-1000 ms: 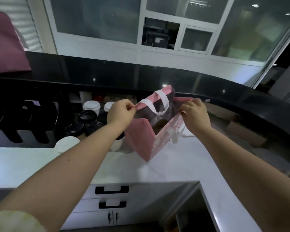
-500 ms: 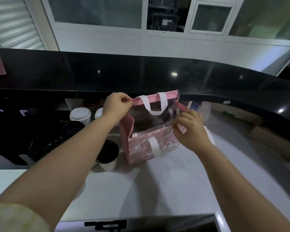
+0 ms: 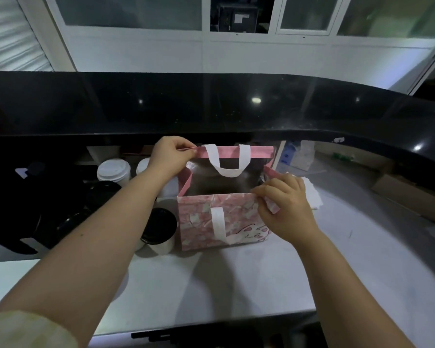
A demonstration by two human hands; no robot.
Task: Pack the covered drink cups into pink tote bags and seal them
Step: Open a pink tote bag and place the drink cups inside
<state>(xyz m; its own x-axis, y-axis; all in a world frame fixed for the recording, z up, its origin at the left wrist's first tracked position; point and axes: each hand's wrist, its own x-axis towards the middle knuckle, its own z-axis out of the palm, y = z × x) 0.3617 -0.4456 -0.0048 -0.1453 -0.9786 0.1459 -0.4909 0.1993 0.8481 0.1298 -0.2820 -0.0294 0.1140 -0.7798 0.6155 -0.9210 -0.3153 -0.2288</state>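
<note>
A pink tote bag (image 3: 201,222) with white handles stands open on the white counter (image 3: 236,277). My left hand (image 3: 170,153) pinches the far rim at its left corner. My right hand (image 3: 285,209) pinches the near rim at its right corner. The bag's mouth is spread wide and its dark inside shows no cup. Just left of the bag stands a white cup with a black lid (image 3: 158,228). Behind it are white-lidded cups (image 3: 113,170) and several black-lidded cups (image 3: 103,193), partly hidden by my left forearm.
A raised black bar ledge (image 3: 236,104) runs across behind the counter. White napkins (image 3: 312,194) lie right of the bag. Cardboard boxes (image 3: 407,197) sit further right. Drawer handles (image 3: 158,336) show below the counter's front edge.
The bag, tilted and held up a second ago, now stands flat on the counter with its mouth pulled wide. My right hand has dropped from the far rim to the near rim.
</note>
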